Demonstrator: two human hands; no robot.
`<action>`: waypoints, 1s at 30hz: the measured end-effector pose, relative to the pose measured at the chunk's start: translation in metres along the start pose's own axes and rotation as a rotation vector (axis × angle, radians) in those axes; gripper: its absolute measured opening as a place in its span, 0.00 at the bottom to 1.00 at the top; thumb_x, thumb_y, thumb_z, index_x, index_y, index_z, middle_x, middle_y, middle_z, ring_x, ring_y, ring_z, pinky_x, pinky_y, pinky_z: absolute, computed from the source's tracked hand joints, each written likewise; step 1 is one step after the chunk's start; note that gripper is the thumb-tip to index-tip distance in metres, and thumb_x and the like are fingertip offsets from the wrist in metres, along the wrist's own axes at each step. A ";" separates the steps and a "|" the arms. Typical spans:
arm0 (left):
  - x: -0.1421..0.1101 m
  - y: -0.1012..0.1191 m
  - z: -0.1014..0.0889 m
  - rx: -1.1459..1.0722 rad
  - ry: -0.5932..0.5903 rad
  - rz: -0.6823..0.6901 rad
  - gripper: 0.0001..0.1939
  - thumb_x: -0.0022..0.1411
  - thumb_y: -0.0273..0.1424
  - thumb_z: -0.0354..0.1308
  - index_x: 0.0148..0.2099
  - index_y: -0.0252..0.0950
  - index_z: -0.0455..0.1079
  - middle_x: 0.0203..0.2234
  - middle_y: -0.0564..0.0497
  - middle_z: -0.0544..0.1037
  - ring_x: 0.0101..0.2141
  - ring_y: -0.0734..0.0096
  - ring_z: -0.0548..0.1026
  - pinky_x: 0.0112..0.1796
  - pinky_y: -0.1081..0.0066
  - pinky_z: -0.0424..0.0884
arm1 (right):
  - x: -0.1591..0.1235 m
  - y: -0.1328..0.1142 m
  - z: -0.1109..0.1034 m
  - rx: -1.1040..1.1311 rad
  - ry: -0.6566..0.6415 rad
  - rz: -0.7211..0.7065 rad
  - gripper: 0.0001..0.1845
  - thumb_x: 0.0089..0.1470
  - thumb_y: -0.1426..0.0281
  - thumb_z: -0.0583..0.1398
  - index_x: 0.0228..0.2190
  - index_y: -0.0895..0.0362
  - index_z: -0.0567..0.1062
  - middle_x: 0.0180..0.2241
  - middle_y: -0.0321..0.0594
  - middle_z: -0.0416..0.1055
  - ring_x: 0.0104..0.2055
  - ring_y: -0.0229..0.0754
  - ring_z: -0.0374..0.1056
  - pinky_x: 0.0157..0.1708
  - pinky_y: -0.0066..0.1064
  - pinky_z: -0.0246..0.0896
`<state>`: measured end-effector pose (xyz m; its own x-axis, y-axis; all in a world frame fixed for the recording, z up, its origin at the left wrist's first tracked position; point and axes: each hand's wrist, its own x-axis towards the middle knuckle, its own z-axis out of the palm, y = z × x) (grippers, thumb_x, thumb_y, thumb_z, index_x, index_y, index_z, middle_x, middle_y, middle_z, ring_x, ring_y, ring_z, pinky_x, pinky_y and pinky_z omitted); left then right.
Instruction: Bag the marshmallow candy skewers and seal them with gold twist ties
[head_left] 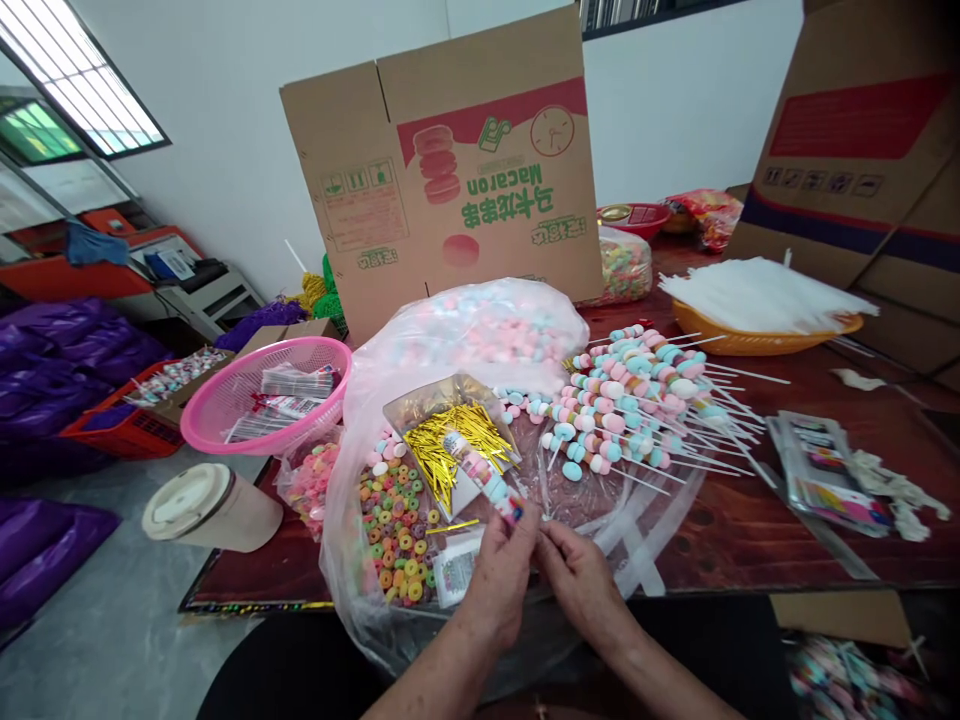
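Note:
My left hand [501,565] is closed around the lower part of a marshmallow skewer in a clear printed wrapper [484,475], which slants up and to the left. Close beside it, my right hand [576,565] pinches at the skewer's lower end, where a small pale tip shows; the fingers hide the rest. Just beyond the hands, gold twist ties [435,450] fill an open box. Ring-shaped candies [397,530] in several colours lie to its left, near a small white printed packet [456,568]. Unwrapped marshmallow skewers [637,400] are piled to the right.
A plastic bag of pastel marshmallows [480,325] lies before a large cardboard box [450,180]. A pink basket [262,440] and a lidded cup [214,508] are at left. White sticks or sleeves top an orange basket [731,340]; flat printed wrappers [825,470] lie at right.

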<state>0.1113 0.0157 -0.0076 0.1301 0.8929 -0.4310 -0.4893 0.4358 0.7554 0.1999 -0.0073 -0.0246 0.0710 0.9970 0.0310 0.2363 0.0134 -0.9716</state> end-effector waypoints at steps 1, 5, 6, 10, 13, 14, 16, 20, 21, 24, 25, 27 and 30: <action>-0.001 0.005 -0.003 0.012 -0.063 -0.014 0.19 0.48 0.42 0.64 0.37 0.33 0.71 0.28 0.51 0.76 0.31 0.72 0.72 0.36 0.74 0.65 | 0.000 0.001 -0.003 -0.016 -0.002 0.009 0.18 0.56 0.60 0.49 0.24 0.57 0.70 0.17 0.34 0.63 0.19 0.36 0.58 0.20 0.25 0.53; 0.003 0.030 -0.009 -0.102 -0.100 -0.014 0.24 0.48 0.48 0.61 0.40 0.34 0.70 0.30 0.48 0.76 0.32 0.68 0.73 0.37 0.69 0.67 | -0.006 -0.001 -0.011 -0.097 -0.043 -0.018 0.19 0.57 0.60 0.48 0.22 0.57 0.67 0.14 0.31 0.59 0.18 0.35 0.57 0.20 0.24 0.51; 0.005 0.033 -0.008 -0.109 -0.078 -0.007 0.23 0.48 0.47 0.62 0.38 0.34 0.70 0.29 0.48 0.76 0.31 0.68 0.73 0.36 0.69 0.67 | -0.008 -0.003 -0.010 -0.115 -0.052 -0.037 0.19 0.58 0.60 0.48 0.22 0.57 0.67 0.14 0.31 0.59 0.18 0.35 0.57 0.20 0.24 0.51; 0.004 0.023 0.003 0.003 -0.069 -0.066 0.20 0.50 0.47 0.59 0.31 0.33 0.70 0.21 0.50 0.75 0.28 0.67 0.73 0.36 0.68 0.67 | -0.008 -0.011 -0.002 -0.202 -0.023 -0.142 0.18 0.59 0.63 0.46 0.26 0.58 0.69 0.20 0.38 0.68 0.21 0.37 0.62 0.22 0.26 0.55; 0.002 0.012 0.005 0.166 -0.073 -0.011 0.19 0.53 0.47 0.56 0.30 0.33 0.71 0.21 0.51 0.75 0.30 0.67 0.73 0.37 0.70 0.66 | -0.005 -0.012 0.002 -0.252 0.012 -0.184 0.18 0.59 0.65 0.45 0.27 0.58 0.69 0.23 0.41 0.71 0.24 0.39 0.66 0.24 0.27 0.57; 0.002 0.010 0.004 0.240 -0.082 0.044 0.19 0.54 0.46 0.55 0.29 0.34 0.71 0.22 0.51 0.75 0.30 0.67 0.72 0.38 0.71 0.65 | -0.004 -0.012 0.003 -0.266 0.021 -0.193 0.17 0.59 0.66 0.45 0.27 0.58 0.69 0.23 0.42 0.72 0.24 0.39 0.67 0.24 0.27 0.57; 0.001 0.011 0.000 0.418 -0.112 0.144 0.18 0.57 0.44 0.53 0.27 0.35 0.72 0.20 0.51 0.74 0.30 0.67 0.72 0.38 0.71 0.65 | -0.004 -0.011 0.005 -0.285 0.043 -0.208 0.17 0.58 0.67 0.45 0.27 0.58 0.69 0.22 0.41 0.72 0.23 0.39 0.66 0.22 0.27 0.57; -0.011 0.025 -0.008 0.803 -0.140 0.296 0.15 0.58 0.40 0.53 0.27 0.39 0.74 0.17 0.50 0.73 0.26 0.63 0.72 0.36 0.68 0.66 | -0.001 -0.011 0.002 -0.281 0.064 -0.230 0.16 0.58 0.68 0.46 0.25 0.58 0.69 0.20 0.38 0.70 0.21 0.37 0.64 0.21 0.26 0.55; -0.017 0.032 -0.010 0.903 -0.170 0.348 0.13 0.57 0.39 0.54 0.28 0.39 0.75 0.18 0.49 0.74 0.26 0.62 0.72 0.35 0.67 0.66 | 0.002 -0.011 -0.001 -0.272 0.065 -0.239 0.16 0.58 0.68 0.46 0.26 0.58 0.69 0.20 0.38 0.70 0.21 0.36 0.64 0.22 0.25 0.55; -0.031 0.070 -0.018 1.199 -0.275 0.612 0.08 0.54 0.36 0.58 0.36 0.42 0.76 0.27 0.46 0.78 0.30 0.59 0.74 0.39 0.64 0.65 | 0.010 -0.014 -0.017 -0.269 0.035 -0.272 0.16 0.59 0.67 0.47 0.27 0.58 0.71 0.20 0.36 0.68 0.22 0.35 0.62 0.23 0.25 0.55; -0.032 0.085 -0.021 1.281 -0.229 0.752 0.10 0.52 0.36 0.60 0.38 0.43 0.76 0.30 0.45 0.79 0.33 0.57 0.74 0.43 0.62 0.63 | 0.013 -0.017 -0.024 -0.282 0.012 -0.293 0.16 0.59 0.66 0.48 0.28 0.58 0.71 0.20 0.36 0.67 0.22 0.35 0.61 0.23 0.25 0.55; -0.027 0.115 -0.027 1.452 -0.068 0.950 0.19 0.48 0.37 0.64 0.45 0.44 0.73 0.44 0.43 0.75 0.47 0.49 0.69 0.54 0.54 0.49 | 0.017 -0.022 -0.038 -0.314 -0.076 -0.351 0.16 0.59 0.66 0.48 0.28 0.58 0.71 0.20 0.35 0.66 0.23 0.35 0.61 0.24 0.25 0.55; -0.009 0.136 -0.036 1.573 -0.154 0.983 0.27 0.41 0.38 0.68 0.47 0.44 0.71 0.46 0.44 0.74 0.52 0.45 0.63 0.57 0.49 0.36 | 0.020 -0.031 -0.053 -0.386 -0.233 -0.458 0.16 0.60 0.68 0.47 0.28 0.57 0.71 0.23 0.37 0.67 0.26 0.36 0.62 0.27 0.26 0.55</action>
<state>0.0125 0.0630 0.0817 0.4423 0.8194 0.3647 0.7077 -0.5687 0.4192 0.2454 0.0083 0.0185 -0.3222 0.8878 0.3285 0.5274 0.4566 -0.7165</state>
